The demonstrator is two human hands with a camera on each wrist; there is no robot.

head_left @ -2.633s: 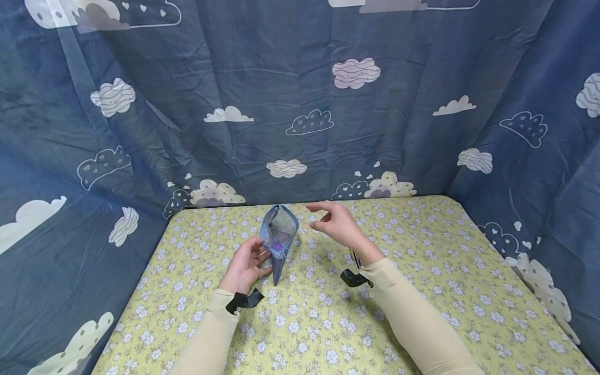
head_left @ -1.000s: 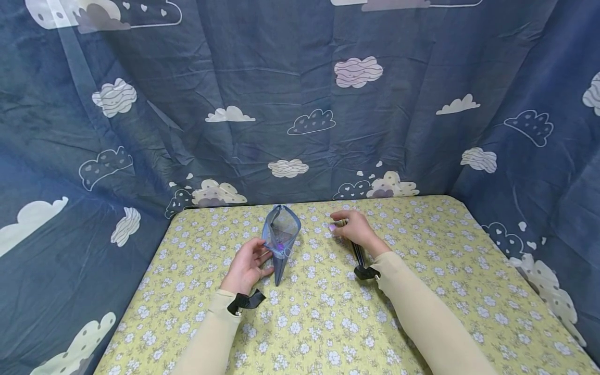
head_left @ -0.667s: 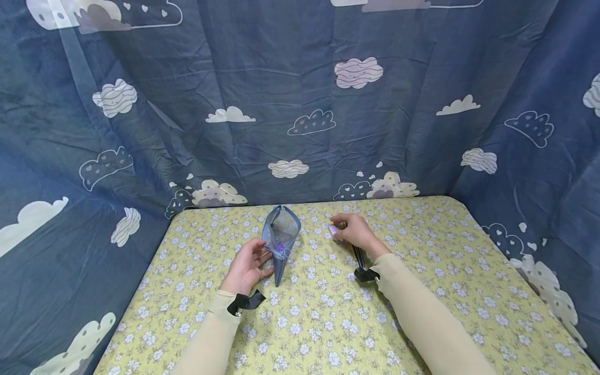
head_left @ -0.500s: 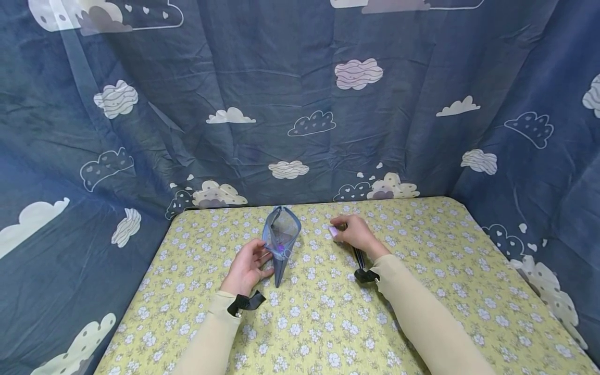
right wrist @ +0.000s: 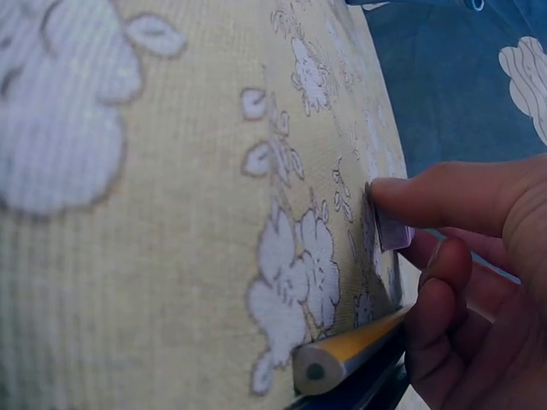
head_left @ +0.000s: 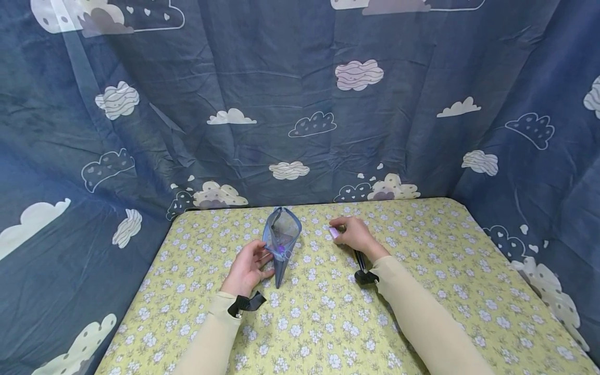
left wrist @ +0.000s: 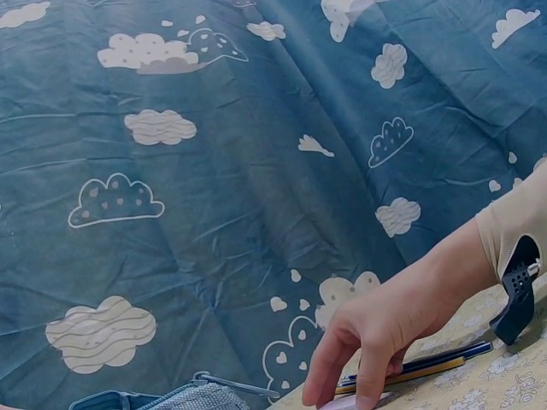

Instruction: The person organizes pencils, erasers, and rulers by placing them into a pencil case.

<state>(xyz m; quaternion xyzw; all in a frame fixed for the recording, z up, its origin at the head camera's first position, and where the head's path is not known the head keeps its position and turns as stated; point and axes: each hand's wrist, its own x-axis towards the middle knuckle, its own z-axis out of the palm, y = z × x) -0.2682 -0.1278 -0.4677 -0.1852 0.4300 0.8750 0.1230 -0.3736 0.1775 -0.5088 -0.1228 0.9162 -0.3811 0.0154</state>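
Blue-grey mesh fabric forms a small pouch (head_left: 287,234), seen slightly left of the centre of the head view, just above the yellow flowered cloth (head_left: 323,333) or touching it; which cannot be told. Its long axis is set nearly upright in the frame, with the gaping mouth turned upward and toward the camera and the narrow end tapered to a point at the bottom. A lilac block (head_left: 334,233) is found right of centre, its long axis slanted from upper left to lower right. The pouch is edged with a brighter blue band around an almond-shaped opening, and a purple object (head_left: 281,249) can be made out low inside it. The block is small, pale and straight-edged, with a slightly glossy face in the right wrist view. The left edge of the pouch is gripped between the thumb and fingers of the left hand (head_left: 246,265). The block is pinched between the thumb and a finger of the right hand (head_left: 357,233), whose other fingers are curled. One pouch, one block and one purple object are counted, along with two hands and two black wrist straps (head_left: 246,303). One yellow pencil (right wrist: 350,350) is shown lying beneath the right hand, beside dark sticks (left wrist: 466,351) whose number cannot be told. The upper frame is filled by a dark blue curtain (head_left: 262,83) printed with pale clouds.
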